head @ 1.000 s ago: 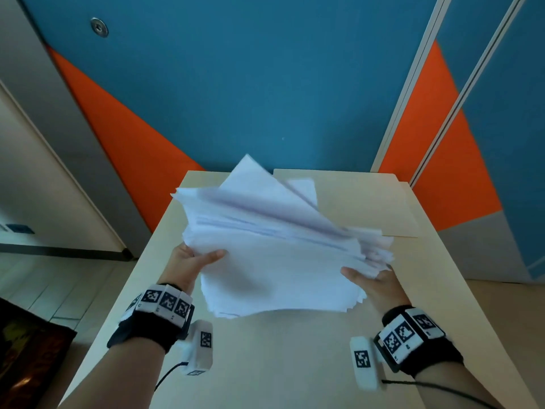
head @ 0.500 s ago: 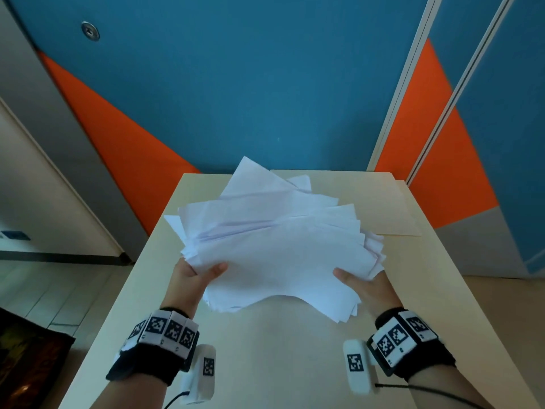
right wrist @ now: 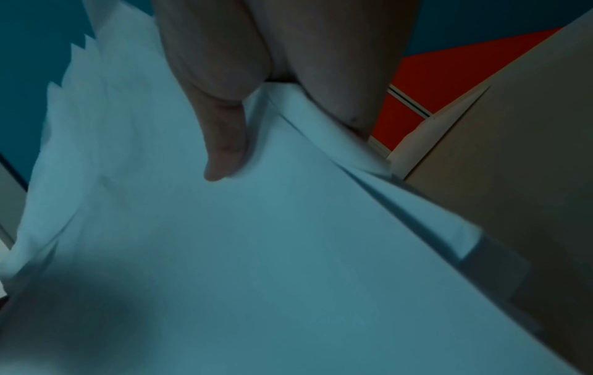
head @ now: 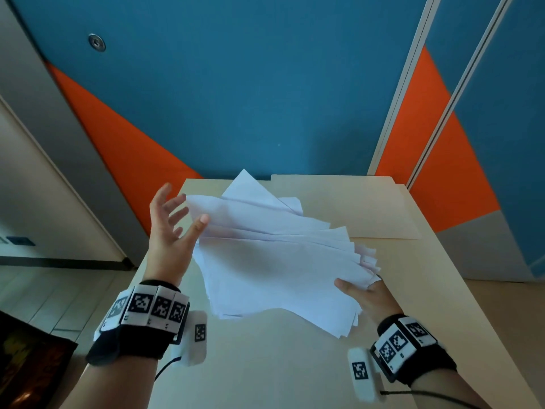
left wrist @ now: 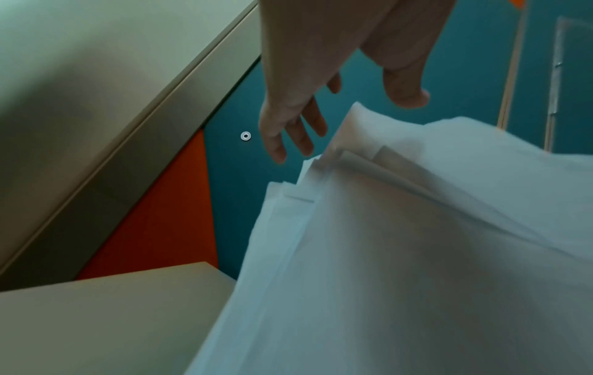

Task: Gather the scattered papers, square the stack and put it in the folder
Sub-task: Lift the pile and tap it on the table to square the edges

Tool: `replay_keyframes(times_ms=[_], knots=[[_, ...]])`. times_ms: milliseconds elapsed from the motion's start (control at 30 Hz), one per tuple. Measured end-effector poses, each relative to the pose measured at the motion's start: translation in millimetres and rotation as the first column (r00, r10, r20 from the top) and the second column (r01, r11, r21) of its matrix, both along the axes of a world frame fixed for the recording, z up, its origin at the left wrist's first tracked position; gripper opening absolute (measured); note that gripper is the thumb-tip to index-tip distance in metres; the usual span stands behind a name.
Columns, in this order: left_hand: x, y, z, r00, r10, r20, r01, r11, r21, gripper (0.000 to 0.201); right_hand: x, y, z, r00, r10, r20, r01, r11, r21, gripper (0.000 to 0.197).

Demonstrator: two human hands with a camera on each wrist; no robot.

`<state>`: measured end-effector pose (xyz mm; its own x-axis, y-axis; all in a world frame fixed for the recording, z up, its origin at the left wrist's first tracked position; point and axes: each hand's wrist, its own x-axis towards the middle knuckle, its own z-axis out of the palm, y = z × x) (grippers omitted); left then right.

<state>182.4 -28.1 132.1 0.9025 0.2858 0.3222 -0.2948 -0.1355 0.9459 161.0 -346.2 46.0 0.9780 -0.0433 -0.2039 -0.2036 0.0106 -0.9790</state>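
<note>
Beige table (head: 295, 364), folder (head: 368, 208) behind; right hand (head: 365, 296) grips papers (head: 274, 261), left hand (head: 168, 231) spread.

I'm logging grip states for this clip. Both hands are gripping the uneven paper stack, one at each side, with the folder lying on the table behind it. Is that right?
Not quite. Only the right hand grips the paper stack. The left hand is open with fingers spread beside the stack's left edge, gripping nothing, as the head and left wrist views show. The stack is uneven, and the folder does lie on the table behind it.

Right hand (head: 364, 296) fingers hidden under loose white paper stack (head: 280, 261); stack covers beige manila folder's (head: 354, 205) near-left part; wrist views blurry.
</note>
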Motion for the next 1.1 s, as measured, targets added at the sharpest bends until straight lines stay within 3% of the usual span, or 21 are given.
replay_keyframes(times_ms=[133, 233, 333, 433, 533, 600, 700, 733, 767, 833, 900, 933, 1000, 1100], knots=[[5.7, -1.5, -2.5, 1.000, -0.021, 0.013, 0.022, 0.999, -0.037, 0.039, -2.3, -1.9, 0.5, 1.000, -0.007, -0.015, 0.007, 1.000, -0.024, 0.031], [6.8, 1.3, -6.7, 0.999, -0.029, -0.024, 0.023, 0.976, -0.218, 0.044, -2.0, -3.7, -3.7, 1.000, 0.006, -0.014, -0.007, 0.999, -0.035, 0.029], [9.4, 16.2, -23.5, 0.997, -0.036, -0.067, 0.004, 0.903, -0.429, 0.013, -0.8, -2.8, -4.5, 1.000, 0.007, -0.009, -0.007, 0.999, -0.050, 0.031], [11.5, 42.3, -47.5, 0.993, -0.049, -0.105, -0.016, 0.840, -0.543, 0.041, 0.1, -3.1, -5.5, 1.000, 0.001, -0.017, -0.003, 0.998, -0.067, 0.029], [6.1, 51.8, -62.1, 0.977, -0.100, -0.189, -0.026, 0.823, -0.567, 0.040, 0.1, -4.1, -3.5, 0.999, 0.006, -0.032, -0.009, 0.997, -0.079, 0.024], [1.1, 49.3, -74.6, 0.964, -0.059, -0.259, -0.123, 0.766, -0.631, 0.048, -0.7, -4.5, -2.0, 0.999, 0.000, -0.036, -0.003, 0.997, -0.073, 0.021], [2.7, 46.7, -93.1, 0.893, 0.035, -0.450, -0.380, 0.594, -0.709, 0.029, -1.7, -5.9, 0.2, 0.999, -0.015, -0.045, 0.011, 0.996, -0.084, 0.010], [3.6, 47.2, -98.3, 0.859, 0.030, -0.511, -0.434, 0.572, -0.696, 0.026, -2.0, -5.8, 0.5, 0.998, -0.027, -0.054, 0.022, 0.996, -0.087, 0.010], [4.7, 47.6, -103.3, 0.828, 0.041, -0.559, -0.470, 0.593, -0.653, 0.022, -1.5, -6.4, -0.3, 0.997, -0.037, -0.066, 0.032, 0.996, -0.080, 0.014], [6.6, 49.8, -107.2, 0.807, 0.113, -0.579, -0.452, 0.749, -0.484, 0.028, -0.5, -7.9, -2.4, 0.997, -0.046, -0.067, 0.041, 0.996, -0.076, 0.023], [5.4, 54.0, -99.7, 0.826, 0.211, -0.522, -0.360, 0.911, -0.202, 0.040, -0.1, -9.4, -4.6, 0.996, -0.049, -0.075, 0.042, 0.995, -0.093, 0.024], [5.5, 58.4, -93.9, 0.835, 0.249, -0.490, -0.311, 0.949, -0.049, 0.043, -0.1, -9.2, -4.3, 0.995, -0.053, -0.080, 0.045, 0.994, -0.101, 0.020], [5.7, 67.6, -78.6, 0.864, 0.288, -0.412, -0.256, 0.958, 0.133, 0.054, -0.1, -9.6, -5.6, 0.995, -0.057, -0.075, 0.049, 0.992, -0.112, 0.016], [4.5, 75.6, -48.3, 0.931, 0.209, -0.300, -0.174, 0.975, 0.142, 0.069, -1.0, -9.6, -6.1, 0.995, -0.063, -0.080, 0.053, 0.991, -0.122, 0.017]])
